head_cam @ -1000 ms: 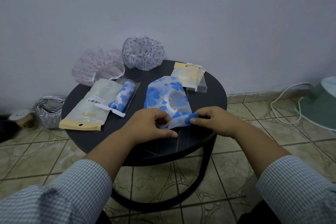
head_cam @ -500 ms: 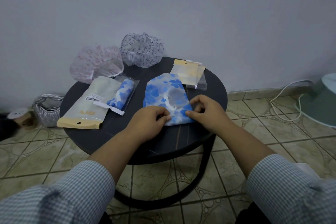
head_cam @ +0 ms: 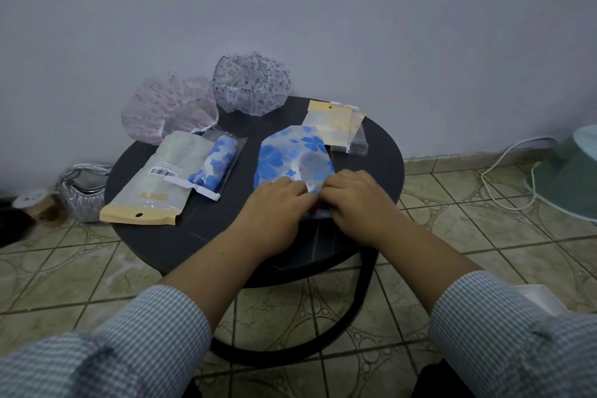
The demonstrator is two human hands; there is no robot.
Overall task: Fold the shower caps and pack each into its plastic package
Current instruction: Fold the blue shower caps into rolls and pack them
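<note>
Both hands slid fwd, now knuckle-to-knuckle: left grip (head_cam: 280,203) & right grip (head_cam: 353,200) pinching blue cap (head_cam: 292,158) near edge

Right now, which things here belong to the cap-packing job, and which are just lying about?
Job:
blue cap, under both hands (left hand, right hand)
pink cap
grey cap
packed cap
large package
empty packages

Lying about:
silver bag
tape roll
white cable
green tub

left hand (head_cam: 274,203) and right hand (head_cam: 355,200) pinch near edge of blue-flowered shower cap (head_cam: 290,158) | round black table (head_cam: 226,226) | empty packages (head_cam: 336,126) behind cap
</note>
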